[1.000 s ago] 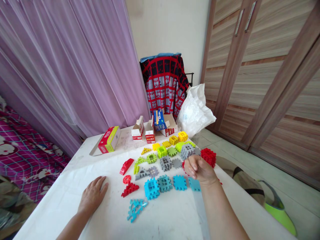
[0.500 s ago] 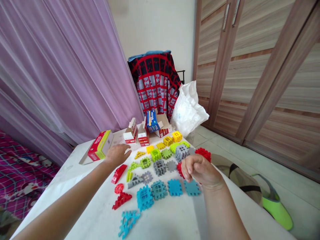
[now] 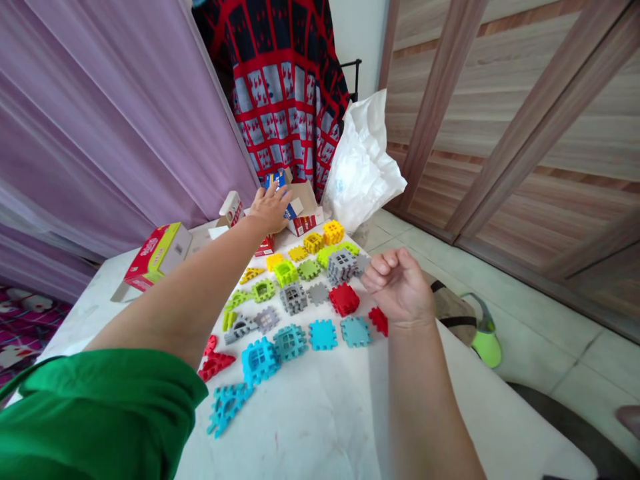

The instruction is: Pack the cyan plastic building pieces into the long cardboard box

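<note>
My left hand (image 3: 271,208) reaches to the back of the white table, its fingers spread over a blue box (image 3: 291,211). Whether the fingertips touch the box I cannot tell. My right hand (image 3: 400,287) hovers over the table's right side, fingers curled in with nothing seen in them. Near it are a red block piece (image 3: 344,300), another red piece (image 3: 379,321) and a grey block stack (image 3: 343,266). Rows of notched plastic pieces fill the middle: a yellow cube (image 3: 333,232), a lime cube (image 3: 285,274), a blue window piece (image 3: 261,361) and a blue triangle (image 3: 229,405).
A red and yellow box (image 3: 156,257) lies at the left, open red and white cartons (image 3: 306,223) at the back. A white plastic bag (image 3: 363,163) stands behind the table's right corner. Wooden wardrobe doors (image 3: 500,133) and a green slipper (image 3: 487,347) are to the right.
My left hand has moved forward and right, from beside the red and yellow box to the blue box. My right hand stays curled, now turned more palm-up. The view has tilted down.
</note>
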`<state>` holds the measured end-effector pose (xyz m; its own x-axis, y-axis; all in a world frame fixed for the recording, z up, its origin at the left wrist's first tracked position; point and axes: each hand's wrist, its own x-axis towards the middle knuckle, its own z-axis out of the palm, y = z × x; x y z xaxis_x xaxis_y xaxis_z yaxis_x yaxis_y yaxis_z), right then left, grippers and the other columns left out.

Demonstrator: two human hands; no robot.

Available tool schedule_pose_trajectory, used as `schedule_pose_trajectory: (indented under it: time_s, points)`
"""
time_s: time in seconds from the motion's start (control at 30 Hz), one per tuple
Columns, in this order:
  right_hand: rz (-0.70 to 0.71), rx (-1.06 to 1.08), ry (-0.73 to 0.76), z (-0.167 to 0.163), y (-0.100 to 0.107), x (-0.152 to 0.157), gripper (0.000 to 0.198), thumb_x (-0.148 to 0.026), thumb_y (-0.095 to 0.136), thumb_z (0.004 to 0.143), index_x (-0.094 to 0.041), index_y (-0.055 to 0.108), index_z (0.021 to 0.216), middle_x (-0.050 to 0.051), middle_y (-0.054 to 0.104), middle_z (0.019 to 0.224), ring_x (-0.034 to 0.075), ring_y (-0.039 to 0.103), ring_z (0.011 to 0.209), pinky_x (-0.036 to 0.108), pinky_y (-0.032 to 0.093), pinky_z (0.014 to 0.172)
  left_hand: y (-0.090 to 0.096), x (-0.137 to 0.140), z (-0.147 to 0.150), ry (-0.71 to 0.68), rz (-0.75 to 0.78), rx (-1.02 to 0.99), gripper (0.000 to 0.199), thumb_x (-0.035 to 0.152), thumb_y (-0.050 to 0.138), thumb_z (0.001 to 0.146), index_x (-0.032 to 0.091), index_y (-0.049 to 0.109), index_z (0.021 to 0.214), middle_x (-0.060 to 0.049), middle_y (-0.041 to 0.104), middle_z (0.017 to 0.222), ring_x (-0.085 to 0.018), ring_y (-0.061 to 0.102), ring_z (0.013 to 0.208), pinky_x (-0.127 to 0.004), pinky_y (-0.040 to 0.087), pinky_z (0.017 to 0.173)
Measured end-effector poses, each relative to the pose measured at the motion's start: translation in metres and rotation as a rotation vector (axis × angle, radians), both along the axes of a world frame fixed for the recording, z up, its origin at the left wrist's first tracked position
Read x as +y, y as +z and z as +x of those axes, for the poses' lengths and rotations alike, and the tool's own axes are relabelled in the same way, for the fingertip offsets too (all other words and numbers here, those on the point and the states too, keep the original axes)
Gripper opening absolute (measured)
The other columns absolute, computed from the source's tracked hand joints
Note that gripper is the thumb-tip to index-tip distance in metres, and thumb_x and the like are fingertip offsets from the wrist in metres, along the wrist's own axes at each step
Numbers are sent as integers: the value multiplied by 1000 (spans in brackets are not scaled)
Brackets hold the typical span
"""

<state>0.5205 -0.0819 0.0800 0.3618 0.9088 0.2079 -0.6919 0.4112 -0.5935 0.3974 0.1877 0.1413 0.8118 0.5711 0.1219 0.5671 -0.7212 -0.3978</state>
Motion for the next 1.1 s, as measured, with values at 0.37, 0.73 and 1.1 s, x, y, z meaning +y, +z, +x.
schedule_pose_trajectory:
  time_s: [0.37, 0.73, 1.1]
  points:
    - [-54, 54, 3, -6, -8, 8, 35, -39, 81, 71, -20, 52, 62, -6, 51, 56, 6, 46, 48, 17, 40, 45, -8, 19, 26, 32, 62, 64, 45, 28, 55, 85, 17, 57, 129, -12, 68, 119, -32, 51, 123, -53, 14, 111]
    - [-21, 61, 45, -13, -10, 16, 32, -39, 80, 70, -19, 57, 62, -3, 59, 57, 7, 47, 46, 20, 40, 44, 27, 22, -12, -33, 104, 146, 31, 24, 43, 90, 16, 67, 107, -16, 69, 108, -28, 64, 106, -38, 42, 87]
    - [-47, 40, 44, -16, -7, 17, 35, -41, 82, 67, -19, 56, 61, -3, 57, 56, 8, 48, 47, 20, 37, 42, 101, -7, -89, 224, 220, -403, 34, 40, 39, 94, 23, 62, 111, -8, 66, 109, -24, 61, 99, -31, 45, 79]
